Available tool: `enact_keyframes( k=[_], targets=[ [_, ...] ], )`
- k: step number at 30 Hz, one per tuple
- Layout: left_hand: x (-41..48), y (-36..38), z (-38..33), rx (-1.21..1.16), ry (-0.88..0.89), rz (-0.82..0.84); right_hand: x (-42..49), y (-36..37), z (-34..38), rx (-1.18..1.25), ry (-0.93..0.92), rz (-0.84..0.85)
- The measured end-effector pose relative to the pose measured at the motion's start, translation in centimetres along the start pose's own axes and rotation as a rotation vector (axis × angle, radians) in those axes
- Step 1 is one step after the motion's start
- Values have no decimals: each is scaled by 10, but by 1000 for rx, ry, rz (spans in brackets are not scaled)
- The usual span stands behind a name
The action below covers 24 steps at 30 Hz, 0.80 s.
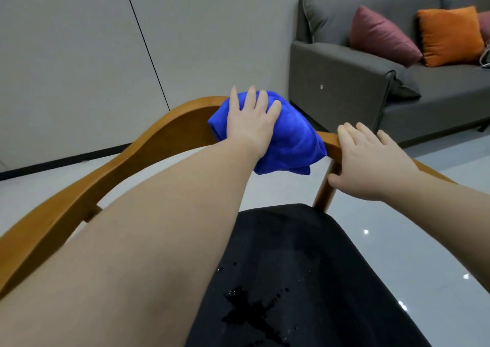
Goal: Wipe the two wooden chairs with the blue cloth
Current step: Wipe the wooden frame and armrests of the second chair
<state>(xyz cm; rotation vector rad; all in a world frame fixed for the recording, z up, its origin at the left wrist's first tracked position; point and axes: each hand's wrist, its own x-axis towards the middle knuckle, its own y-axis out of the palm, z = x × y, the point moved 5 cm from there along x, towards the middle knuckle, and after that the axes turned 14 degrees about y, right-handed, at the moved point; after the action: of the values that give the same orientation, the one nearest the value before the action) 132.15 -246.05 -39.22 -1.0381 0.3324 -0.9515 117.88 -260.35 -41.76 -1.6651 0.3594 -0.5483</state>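
Left hand (pixel 250 124), fingers spread, presses the cloth (pixel 291 140) onto the chair (pixel 164 134) top rail; right hand (pixel 371 163) rests flat just beside it.

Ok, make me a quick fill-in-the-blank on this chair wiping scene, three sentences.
1. The left hand presses the ___ cloth onto the chair's wooden rail.
2. The right hand rests on that rail, ___ of the cloth.
3. The chair's seat is ___.
Missing words: blue; right; black.
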Motion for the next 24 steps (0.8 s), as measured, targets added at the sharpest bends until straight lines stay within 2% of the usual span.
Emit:
enact_keyframes(
  k=[3, 8, 14, 18, 24],
  targets=[
    [-5, 0, 8, -10, -35, 49, -2, -2, 3, 1, 2, 12],
    [-20, 2, 34, -44, -109, 19, 2, -9, 18, -21, -8, 30],
    [-38, 9, 65, -82, -197, -17, -4, -33, 104, 217, -215, -101],
    [-57, 17, 88, -130, -244, -32, -2, -52, 152, 294, -283, -224],
    [-102, 35, 120, -242, -379, -39, -8, -60, 194, 246, -354, -182]
  ],
)
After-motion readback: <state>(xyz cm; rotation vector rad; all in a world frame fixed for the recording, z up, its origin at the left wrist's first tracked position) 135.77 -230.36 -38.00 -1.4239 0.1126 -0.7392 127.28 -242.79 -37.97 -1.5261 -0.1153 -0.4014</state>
